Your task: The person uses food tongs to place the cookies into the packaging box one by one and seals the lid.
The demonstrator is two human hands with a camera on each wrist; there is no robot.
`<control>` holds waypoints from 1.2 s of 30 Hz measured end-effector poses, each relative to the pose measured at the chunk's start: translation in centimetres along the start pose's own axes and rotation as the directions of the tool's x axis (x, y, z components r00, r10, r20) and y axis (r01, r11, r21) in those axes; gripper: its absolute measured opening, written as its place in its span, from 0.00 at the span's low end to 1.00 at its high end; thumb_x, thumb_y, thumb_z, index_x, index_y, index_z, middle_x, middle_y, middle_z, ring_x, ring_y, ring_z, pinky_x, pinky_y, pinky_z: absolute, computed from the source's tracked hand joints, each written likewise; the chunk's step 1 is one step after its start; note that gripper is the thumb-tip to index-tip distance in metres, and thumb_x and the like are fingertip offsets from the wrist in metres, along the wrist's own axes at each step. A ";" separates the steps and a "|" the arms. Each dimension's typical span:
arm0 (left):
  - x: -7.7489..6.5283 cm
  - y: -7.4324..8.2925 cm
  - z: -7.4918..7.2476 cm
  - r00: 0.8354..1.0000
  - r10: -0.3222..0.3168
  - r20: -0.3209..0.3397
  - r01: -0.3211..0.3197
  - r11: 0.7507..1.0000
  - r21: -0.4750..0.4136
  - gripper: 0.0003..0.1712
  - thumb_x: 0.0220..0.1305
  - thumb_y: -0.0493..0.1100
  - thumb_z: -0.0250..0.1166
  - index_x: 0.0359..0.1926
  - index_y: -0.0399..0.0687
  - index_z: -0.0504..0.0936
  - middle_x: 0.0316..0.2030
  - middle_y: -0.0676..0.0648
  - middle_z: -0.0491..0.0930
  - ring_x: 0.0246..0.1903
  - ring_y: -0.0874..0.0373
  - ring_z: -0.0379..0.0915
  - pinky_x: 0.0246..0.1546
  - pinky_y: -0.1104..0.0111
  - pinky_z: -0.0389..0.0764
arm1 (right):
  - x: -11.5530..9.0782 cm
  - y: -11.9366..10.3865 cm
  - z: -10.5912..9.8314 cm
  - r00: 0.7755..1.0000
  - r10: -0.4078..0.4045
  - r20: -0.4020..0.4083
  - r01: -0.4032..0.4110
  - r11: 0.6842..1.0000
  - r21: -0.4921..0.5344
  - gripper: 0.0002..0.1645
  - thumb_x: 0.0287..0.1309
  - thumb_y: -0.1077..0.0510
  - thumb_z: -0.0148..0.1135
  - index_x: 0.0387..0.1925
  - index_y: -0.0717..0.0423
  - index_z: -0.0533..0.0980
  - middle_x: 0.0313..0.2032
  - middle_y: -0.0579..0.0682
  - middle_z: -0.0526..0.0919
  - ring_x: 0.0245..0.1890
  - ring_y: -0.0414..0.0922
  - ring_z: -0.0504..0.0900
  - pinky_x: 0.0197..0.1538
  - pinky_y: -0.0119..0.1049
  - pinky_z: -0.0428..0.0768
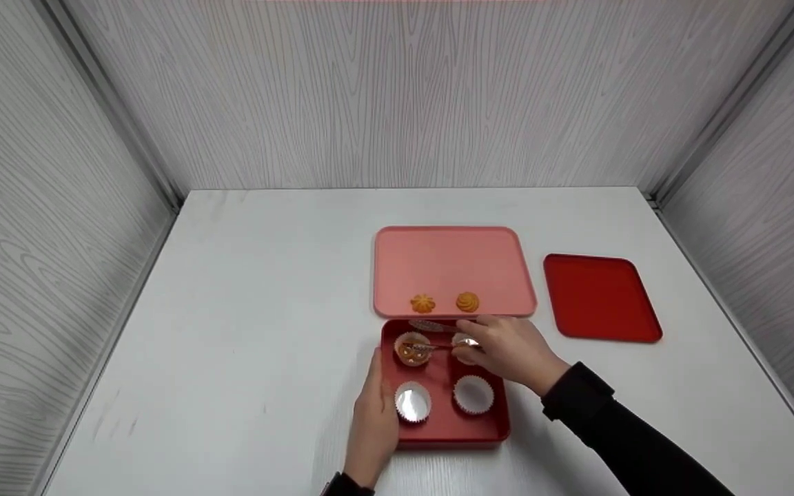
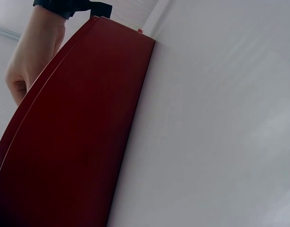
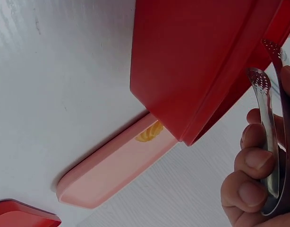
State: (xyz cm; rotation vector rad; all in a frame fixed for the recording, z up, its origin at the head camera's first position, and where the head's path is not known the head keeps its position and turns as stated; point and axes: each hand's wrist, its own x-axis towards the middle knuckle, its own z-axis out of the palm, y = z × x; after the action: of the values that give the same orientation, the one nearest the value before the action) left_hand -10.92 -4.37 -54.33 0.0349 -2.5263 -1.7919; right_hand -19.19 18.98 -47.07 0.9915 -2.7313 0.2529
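A deep red box (image 1: 442, 424) holds several fluted paper cups. My left hand (image 1: 375, 413) lies along its left wall with fingers straight. Over the back of the box, my right hand (image 1: 511, 350) grips metal tongs (image 3: 268, 109), whose perforated tips stand apart. One tong arm crosses the back left cup (image 1: 397, 348), which contains golden-brown cookies (image 1: 411, 357). The back right cup (image 1: 464, 338) is partly hidden by the right hand. No cookies show in the front left cup (image 1: 413, 402) or front right cup (image 1: 473, 395).
Directly behind the box lies a pink tray (image 1: 445, 262), with a star-shaped cookie (image 1: 422, 303) and a swirled cookie (image 1: 467, 302) near its front edge. To the right is a flat red tray (image 1: 604, 296). Grey wood-grain panels (image 1: 397, 96) enclose the white table (image 1: 245, 331).
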 end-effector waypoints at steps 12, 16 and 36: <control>0.0 -0.1 0.0 1.000 0.011 -0.010 -0.011 1.000 0.017 0.31 0.81 0.35 0.44 0.81 0.40 0.52 0.79 0.42 0.55 0.77 0.47 0.51 0.76 0.50 0.57 | -0.7 2.5 -0.9 0.984 0.115 -0.134 -0.119 0.993 -0.020 0.22 0.55 0.46 0.78 0.49 0.50 0.85 0.25 0.49 0.82 0.19 0.43 0.77 0.19 0.33 0.70; 0.0 -0.1 0.0 1.000 0.015 -0.013 -0.015 1.000 0.013 0.31 0.81 0.36 0.44 0.81 0.40 0.52 0.78 0.42 0.56 0.77 0.48 0.51 0.76 0.52 0.57 | -1.0 3.5 -1.3 0.973 0.202 -0.114 -0.204 0.979 -0.011 0.24 0.57 0.45 0.76 0.52 0.51 0.85 0.34 0.54 0.87 0.24 0.49 0.83 0.24 0.41 0.80; 0.0 -0.1 0.1 1.000 0.014 -0.006 -0.014 1.000 0.001 0.31 0.81 0.36 0.44 0.81 0.40 0.52 0.79 0.42 0.55 0.77 0.48 0.50 0.76 0.51 0.56 | -2.6 7.0 -0.6 0.926 0.377 0.002 -0.377 0.926 -0.006 0.17 0.61 0.46 0.72 0.44 0.53 0.86 0.26 0.53 0.84 0.23 0.50 0.79 0.21 0.44 0.74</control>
State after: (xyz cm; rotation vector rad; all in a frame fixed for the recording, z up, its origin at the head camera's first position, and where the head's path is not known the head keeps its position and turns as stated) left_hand -10.94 -4.33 -54.43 0.0227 -2.5170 -1.7827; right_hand -21.67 26.01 -47.79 0.4529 -2.9039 0.3062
